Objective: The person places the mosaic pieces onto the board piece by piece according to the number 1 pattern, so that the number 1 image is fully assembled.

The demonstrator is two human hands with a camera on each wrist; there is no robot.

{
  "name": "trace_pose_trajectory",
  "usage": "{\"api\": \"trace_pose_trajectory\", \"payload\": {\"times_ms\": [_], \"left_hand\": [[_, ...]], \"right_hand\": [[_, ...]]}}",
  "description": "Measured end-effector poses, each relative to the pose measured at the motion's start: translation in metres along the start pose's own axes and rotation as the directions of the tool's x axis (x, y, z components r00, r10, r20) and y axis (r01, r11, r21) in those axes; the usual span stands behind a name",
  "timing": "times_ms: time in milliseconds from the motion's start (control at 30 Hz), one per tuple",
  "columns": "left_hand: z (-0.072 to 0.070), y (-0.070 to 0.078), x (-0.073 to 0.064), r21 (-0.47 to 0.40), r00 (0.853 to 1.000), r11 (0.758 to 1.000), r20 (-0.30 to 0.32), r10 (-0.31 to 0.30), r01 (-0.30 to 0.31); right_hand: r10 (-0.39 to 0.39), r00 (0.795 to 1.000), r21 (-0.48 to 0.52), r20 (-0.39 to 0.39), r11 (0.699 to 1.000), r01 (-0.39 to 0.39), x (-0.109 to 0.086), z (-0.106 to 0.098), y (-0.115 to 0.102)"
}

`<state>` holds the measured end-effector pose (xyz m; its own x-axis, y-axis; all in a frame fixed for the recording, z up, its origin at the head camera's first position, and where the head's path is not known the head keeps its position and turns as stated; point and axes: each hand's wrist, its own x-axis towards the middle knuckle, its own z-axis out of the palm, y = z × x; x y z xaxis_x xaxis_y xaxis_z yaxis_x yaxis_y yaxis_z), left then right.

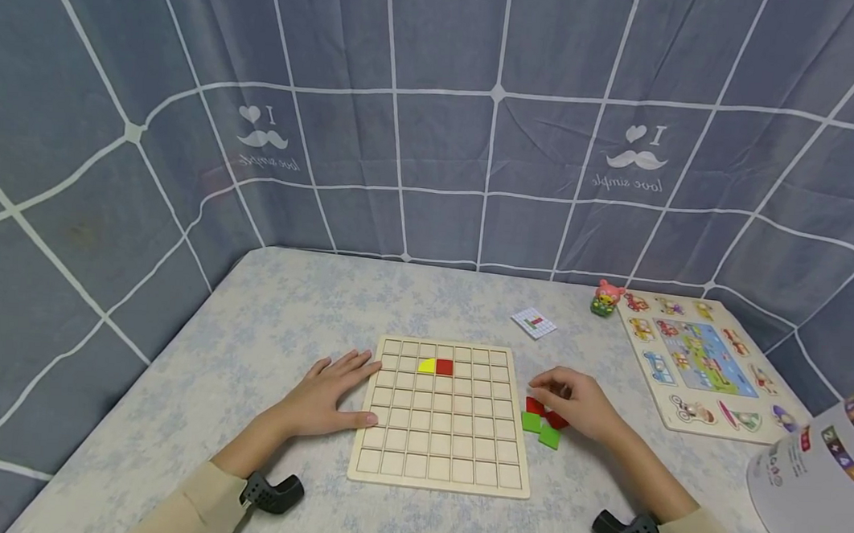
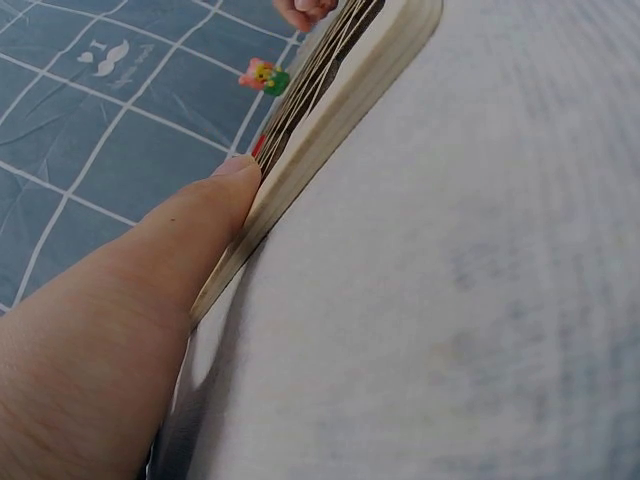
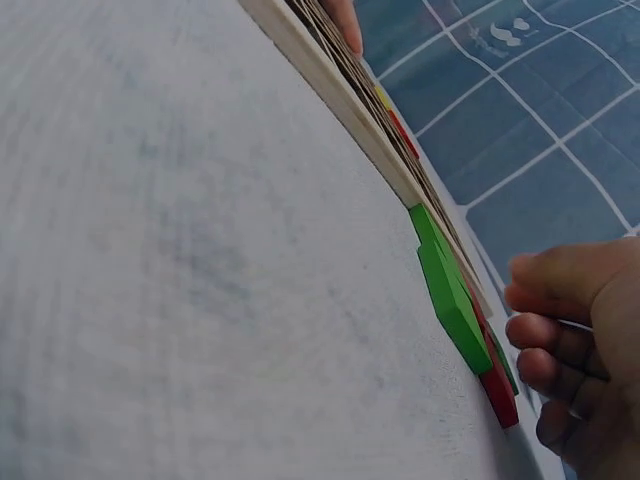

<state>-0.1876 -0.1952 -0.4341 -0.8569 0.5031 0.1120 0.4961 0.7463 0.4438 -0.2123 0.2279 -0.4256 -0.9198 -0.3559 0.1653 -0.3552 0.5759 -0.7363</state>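
Observation:
A square wooden grid board [image 1: 439,444] lies in front of me. In one of its upper rows a yellow tile with a rounded corner [image 1: 427,366] sits beside a red square tile [image 1: 444,367]. Flat at the board's left edge, my left hand [image 1: 329,398] has its fingers spread and its thumb [image 2: 225,195] against the rim. Over a small group of loose tiles, right of the board, hovers my right hand [image 1: 582,402], fingers loosely bent, no tile showing between them. Green tiles [image 3: 455,310] and red tiles [image 1: 534,405] lie below it, partly covered.
Behind the board lies a small printed grid card [image 1: 533,323]. A pink and green figurine [image 1: 606,298] stands next to a wooden picture puzzle [image 1: 719,362] at the right. A white cylindrical container [image 1: 807,488] occupies the right front. Tiled-pattern curtain [image 1: 448,139] hangs along the back.

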Motion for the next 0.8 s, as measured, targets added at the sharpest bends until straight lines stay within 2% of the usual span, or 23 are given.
{"api": "trace_pose_trajectory", "payload": {"times_ms": [467, 800], "left_hand": [[0.000, 0.000, 0.000, 0.004, 1.000, 1.000, -0.003, -0.005, 0.005], [0.000, 0.001, 0.000, 0.001, 1.000, 1.000, 0.004, -0.004, 0.004]], "right_hand": [[-0.080, 0.994, -0.042, 0.076, 0.996, 0.083, -0.004, -0.002, 0.006], [-0.063, 0.986, 0.005, 0.156, 0.998, 0.063, -0.006, -0.011, 0.008]]}}
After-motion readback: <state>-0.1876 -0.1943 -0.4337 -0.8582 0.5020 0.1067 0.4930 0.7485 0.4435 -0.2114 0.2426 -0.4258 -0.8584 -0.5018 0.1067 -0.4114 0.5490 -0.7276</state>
